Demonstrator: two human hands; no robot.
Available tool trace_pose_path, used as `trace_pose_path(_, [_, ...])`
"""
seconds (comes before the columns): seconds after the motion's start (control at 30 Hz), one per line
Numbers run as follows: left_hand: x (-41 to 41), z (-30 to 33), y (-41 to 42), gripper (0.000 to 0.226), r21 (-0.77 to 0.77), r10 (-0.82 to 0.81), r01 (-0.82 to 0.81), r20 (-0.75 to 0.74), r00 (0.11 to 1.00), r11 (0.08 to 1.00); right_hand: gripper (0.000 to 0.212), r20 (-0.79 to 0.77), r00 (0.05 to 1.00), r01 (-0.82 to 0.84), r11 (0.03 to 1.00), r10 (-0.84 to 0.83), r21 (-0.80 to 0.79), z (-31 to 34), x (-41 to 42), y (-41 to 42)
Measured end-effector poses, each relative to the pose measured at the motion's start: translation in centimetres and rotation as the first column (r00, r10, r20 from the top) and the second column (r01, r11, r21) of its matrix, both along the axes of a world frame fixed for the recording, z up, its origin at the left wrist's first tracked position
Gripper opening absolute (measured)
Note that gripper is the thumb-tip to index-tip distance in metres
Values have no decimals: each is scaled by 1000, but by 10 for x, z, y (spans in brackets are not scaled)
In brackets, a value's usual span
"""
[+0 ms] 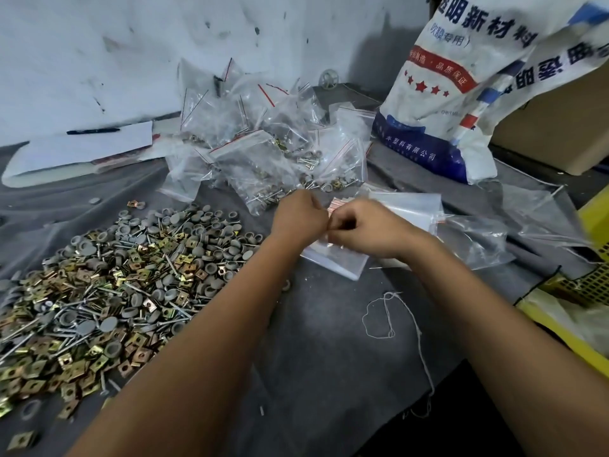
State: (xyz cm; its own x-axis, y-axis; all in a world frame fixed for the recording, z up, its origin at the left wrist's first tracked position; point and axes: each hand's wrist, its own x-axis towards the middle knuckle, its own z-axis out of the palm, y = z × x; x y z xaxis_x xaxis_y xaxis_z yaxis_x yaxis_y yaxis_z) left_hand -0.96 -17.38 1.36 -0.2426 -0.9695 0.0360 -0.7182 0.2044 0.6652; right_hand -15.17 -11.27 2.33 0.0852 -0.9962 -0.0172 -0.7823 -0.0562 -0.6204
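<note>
My left hand [298, 216] and my right hand [365, 229] meet at the middle of the table, fingers curled, both pinching the red-striped top edge of a small clear zip bag [336, 258]. That bag lies on a stack of empty zip bags [405, 206] under my right hand. To the left spreads a large loose pile of hardware [108, 282]: brass square nuts, grey plastic caps and long screws. Behind my hands lies a heap of filled zip bags [263, 150]. Whether the pinched bag holds any parts is hidden by my hands.
A large white printed sack [461, 87] stands at the back right against a cardboard box [553, 127]. Yellow crates [590, 285] sit at the right edge. A white paper with a pen [92, 130] lies back left. A loose string [395, 311] lies on the dark cloth.
</note>
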Motion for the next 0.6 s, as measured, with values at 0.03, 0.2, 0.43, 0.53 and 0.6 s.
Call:
trace_pose_path(0.03, [0, 0, 0, 9, -14, -20, 20, 20, 1000, 1000, 22, -143, 981, 116, 987, -132, -115, -1, -5, -4])
trace_pose_path(0.2, [-6, 0, 7, 46, -57, -105, 122, 245, 964, 991, 62, -454, 812, 375, 924, -366, -74, -14, 4, -9])
trace_pose_path(0.43, [4, 1, 27, 41, -206, 29, 42, 330, 943, 978, 20, 61, 889, 448, 830, -454, -332, -3, -12, -11])
trace_pose_path(0.53, [-4, -4, 34, 64, -70, -174, 201, 287, 942, 977, 34, -329, 648, 608, 726, -687, -321, 1, -47, -11])
trace_pose_path(0.6, [-14, -15, 39, 82, -22, -297, 326, 355, 886, 945, 37, -413, 636, 646, 743, -652, -176, 5, -62, -10])
